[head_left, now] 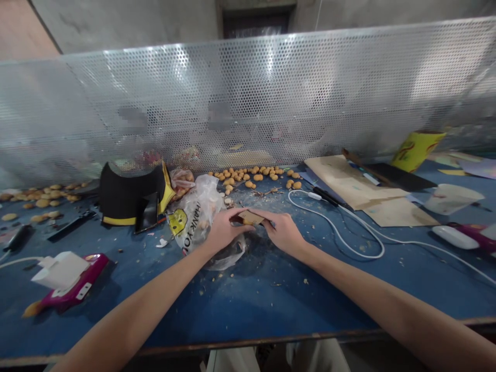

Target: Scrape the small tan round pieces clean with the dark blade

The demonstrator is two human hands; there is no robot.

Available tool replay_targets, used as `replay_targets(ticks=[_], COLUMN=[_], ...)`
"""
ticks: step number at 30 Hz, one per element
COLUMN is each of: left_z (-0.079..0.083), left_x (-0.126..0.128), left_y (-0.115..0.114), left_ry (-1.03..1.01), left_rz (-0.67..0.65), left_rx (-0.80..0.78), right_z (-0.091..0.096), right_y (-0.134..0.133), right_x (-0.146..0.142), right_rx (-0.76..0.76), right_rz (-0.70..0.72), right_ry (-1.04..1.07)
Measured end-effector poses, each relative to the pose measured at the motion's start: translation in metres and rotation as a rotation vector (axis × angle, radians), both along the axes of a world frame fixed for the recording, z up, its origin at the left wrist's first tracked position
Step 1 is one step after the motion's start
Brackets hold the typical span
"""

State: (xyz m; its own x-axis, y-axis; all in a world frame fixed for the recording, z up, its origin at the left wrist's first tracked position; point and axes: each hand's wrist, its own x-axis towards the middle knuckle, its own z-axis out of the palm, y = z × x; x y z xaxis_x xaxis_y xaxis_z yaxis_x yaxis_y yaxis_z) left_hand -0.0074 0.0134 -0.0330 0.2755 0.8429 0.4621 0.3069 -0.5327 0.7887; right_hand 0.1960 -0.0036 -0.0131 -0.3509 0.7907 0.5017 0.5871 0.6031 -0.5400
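My left hand and my right hand meet over the middle of the blue table. Both pinch a small brown cardboard piece between their fingertips. A thin dark tool tip pokes out of my right hand's fingers. Just left of my left hand lies a clear plastic bag printed "THANK YOU" with a yellow smiley. Small tan nut-like pieces are scattered behind the hands.
A perforated metal screen closes off the back. A black and yellow item lies at left, a magenta device at front left. A white cable, cardboard sheets and a yellow cup are at right.
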Motion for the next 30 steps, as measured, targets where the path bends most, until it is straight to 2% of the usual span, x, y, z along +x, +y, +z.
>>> replay_targets(ticks=[12, 18, 24, 27, 30], left_z=[-0.002, -0.003, -0.004, 0.0, 0.006], left_x=[-0.001, -0.002, -0.002, -0.002, 0.0], left_y=[0.005, 0.003, 0.006, 0.003, -0.003], left_ry=[-0.057, -0.014, -0.127, -0.053, 0.092], left_rz=[-0.044, -0.093, -0.181, -0.131, -0.034], left_rx=[-0.031, -0.055, -0.152, -0.123, 0.023], right_z=[0.002, 0.005, 0.005, 0.005, 0.002], right_y=[0.001, -0.002, 0.003, 0.004, 0.005], right_x=[0.002, 0.004, 0.006, 0.006, 0.005], right_rx=[0.028, 0.038, 0.015, -0.011, -0.02], right_rz=[0.024, 0.02, 0.001, -0.041, -0.066], right_ry=[0.011, 0.016, 0.042, 0.03, 0.04])
